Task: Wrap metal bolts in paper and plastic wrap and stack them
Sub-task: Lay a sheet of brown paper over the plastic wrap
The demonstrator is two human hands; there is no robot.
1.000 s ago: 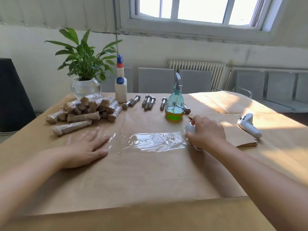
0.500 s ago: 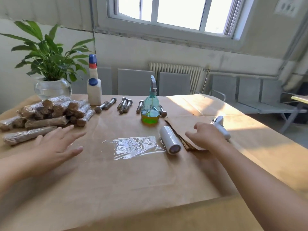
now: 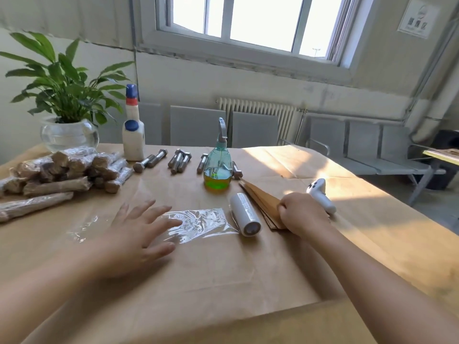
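A stretch of clear plastic wrap (image 3: 201, 223) lies flat on the paper-covered table, still joined to its white roll (image 3: 245, 217). My left hand (image 3: 139, 229) hovers with fingers spread over the wrap's left end. My right hand (image 3: 303, 214) pinches the near edge of a stack of brown paper sheets (image 3: 263, 202) just right of the roll. Several bare metal bolts (image 3: 178, 160) lie in a row at the back. A pile of wrapped bolts (image 3: 64, 170) sits at the left.
A green-liquid spray bottle (image 3: 218, 167) stands behind the roll. A white glue bottle (image 3: 133, 130) and a potted plant (image 3: 67, 115) stand at the back left. A white controller (image 3: 321, 197) lies right of the paper stack. The table's near edge runs below my arms.
My right hand let go of the roll and moved right onto the paper stack. My left hand lifted off the table and shifted right over the wrap. The camera turned.
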